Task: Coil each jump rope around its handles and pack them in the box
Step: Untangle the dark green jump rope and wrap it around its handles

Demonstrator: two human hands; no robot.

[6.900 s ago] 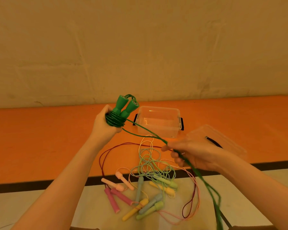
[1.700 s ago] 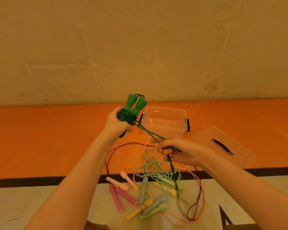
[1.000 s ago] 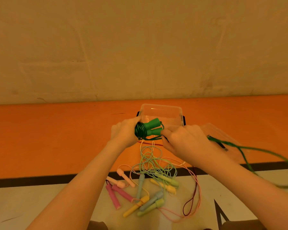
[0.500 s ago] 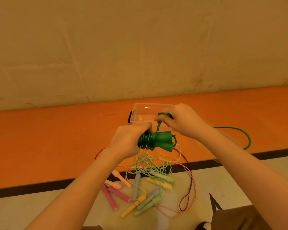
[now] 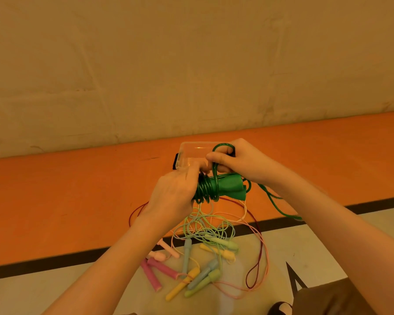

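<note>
My left hand (image 5: 173, 196) grips the two green handles (image 5: 228, 186) of a green jump rope, held sideways with several turns of cord (image 5: 206, 189) wound round them. My right hand (image 5: 237, 160) pinches a loop of the green cord just above the handles; the loose tail (image 5: 280, 206) trails down to the right under my forearm. The clear plastic box (image 5: 191, 153) sits open on the orange floor right behind my hands, partly hidden by them.
A tangle of pastel jump ropes (image 5: 203, 226) with pink, yellow, blue and green handles (image 5: 191, 269) lies on the pale floor below my hands. A dark red cord (image 5: 257, 253) loops round the pile. A plain wall stands behind the orange strip.
The handles turned from upright to sideways, and my right hand carried the cord from below up over them, adding turns. The loose tail has grown shorter.
</note>
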